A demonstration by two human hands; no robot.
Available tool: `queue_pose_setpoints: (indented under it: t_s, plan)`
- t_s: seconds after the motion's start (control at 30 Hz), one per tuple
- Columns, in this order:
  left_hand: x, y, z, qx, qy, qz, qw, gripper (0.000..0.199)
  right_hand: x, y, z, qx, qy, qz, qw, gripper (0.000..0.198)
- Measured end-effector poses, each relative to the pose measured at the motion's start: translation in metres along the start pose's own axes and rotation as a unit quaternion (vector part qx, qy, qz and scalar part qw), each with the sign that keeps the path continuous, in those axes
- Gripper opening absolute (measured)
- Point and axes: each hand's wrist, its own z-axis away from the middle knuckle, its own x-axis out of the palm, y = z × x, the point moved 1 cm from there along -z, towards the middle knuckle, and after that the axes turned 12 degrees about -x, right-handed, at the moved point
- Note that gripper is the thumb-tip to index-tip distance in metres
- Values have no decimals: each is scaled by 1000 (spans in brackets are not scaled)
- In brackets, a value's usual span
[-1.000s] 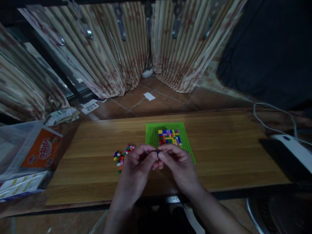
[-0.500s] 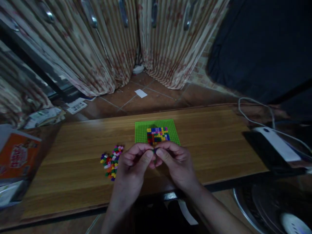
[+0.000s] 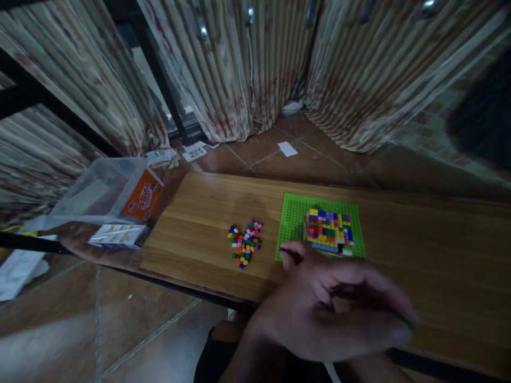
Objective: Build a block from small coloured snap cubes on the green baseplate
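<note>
My left hand point(image 3: 319, 306) is close to the camera and blurred by motion. It reaches across to the right, thumb and forefinger pinched on a small green brick point(image 3: 404, 320), of which only a sliver shows. Behind it, mostly covered, is my right hand point(image 3: 294, 254); its fingertips point left and pinch a tiny dark blue brick point(image 3: 282, 249). Just beyond the hands, a block of many-coloured bricks point(image 3: 329, 227) stands on a green baseplate point(image 3: 290, 213). To the left, a loose pile of small coloured bricks point(image 3: 245, 244) lies on the wooden table point(image 3: 199, 223).
Left of the table are a clear plastic bin point(image 3: 107, 186) with an orange label and a small white box point(image 3: 118, 235). Papers point(image 3: 194, 152) and a white card point(image 3: 287, 149) lie on the tiled floor. Striped curtains point(image 3: 271, 69) hang behind.
My hands were together, pinching a green and dark piece; now they are apart and crossed, each with a small brick. My view has turned left, bringing the plastic bin into sight.
</note>
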Motion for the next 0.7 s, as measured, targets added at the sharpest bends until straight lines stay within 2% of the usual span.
queue_pose_setpoints:
  t_s: [0.03,0.13,0.23,0.4,0.57,0.7]
  plan:
    - [-1,-1,2,-10,-28,-18,999,19,11,7,1,-23,-16,47,998,6]
    - [-9,-2,4,-19,-80,-78,993,28,35,19,1,-86,-34,174,980,10]
    - [-15,0,7,-4,-98,-113,989,28,44,20,-3,-118,-68,222,965,15]
    - [-17,2,14,-11,-55,-143,988,24,47,7,-7,-105,-112,245,957,25]
    - [-12,1,15,-14,13,-117,993,19,57,0,-8,-87,-104,254,958,17]
    - [-9,2,12,-24,4,-123,992,16,60,-4,-8,-77,-92,265,957,12]
